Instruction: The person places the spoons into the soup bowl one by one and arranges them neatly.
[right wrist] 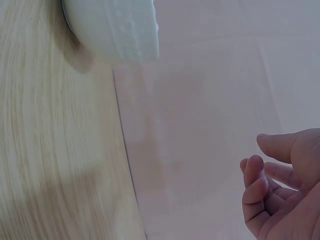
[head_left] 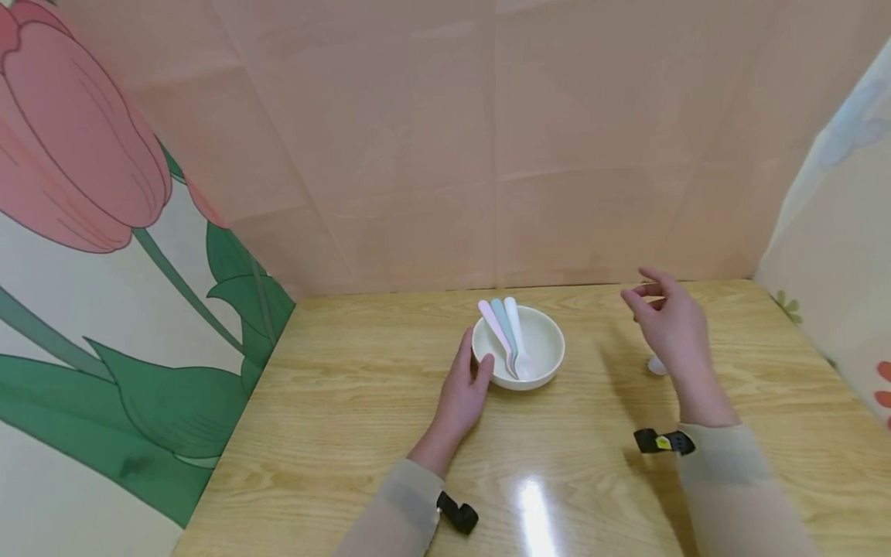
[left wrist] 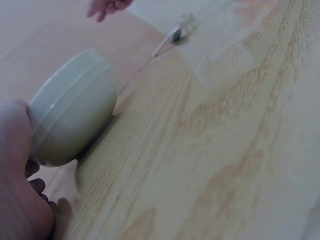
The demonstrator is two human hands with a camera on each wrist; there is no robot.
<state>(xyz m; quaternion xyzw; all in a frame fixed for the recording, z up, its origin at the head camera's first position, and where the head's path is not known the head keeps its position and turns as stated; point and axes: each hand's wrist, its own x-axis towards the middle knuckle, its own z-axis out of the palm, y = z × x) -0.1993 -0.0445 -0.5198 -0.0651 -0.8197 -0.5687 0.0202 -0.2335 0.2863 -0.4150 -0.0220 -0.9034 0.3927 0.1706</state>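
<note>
A white bowl (head_left: 546, 344) stands on the wooden table. Three small utensils lean inside it: one pink (head_left: 492, 321), one blue-green (head_left: 503, 321) and one white (head_left: 513, 317) with a spoon-like end. My left hand (head_left: 462, 391) grips the bowl's left side, thumb at the rim; the left wrist view shows the bowl (left wrist: 75, 110) beside that hand. To the right of the bowl, my right hand (head_left: 671, 325) is raised above the table with loosely bent fingers and nothing between them. Below it lies a small white thing (head_left: 657, 366), partly hidden by the wrist.
The wooden table (head_left: 334, 418) meets a pink cloth backdrop (head_left: 418, 155) along its far edge. A panel with a printed tulip (head_left: 90, 139) stands along the left side, and a pale printed panel (head_left: 842, 255) along the right.
</note>
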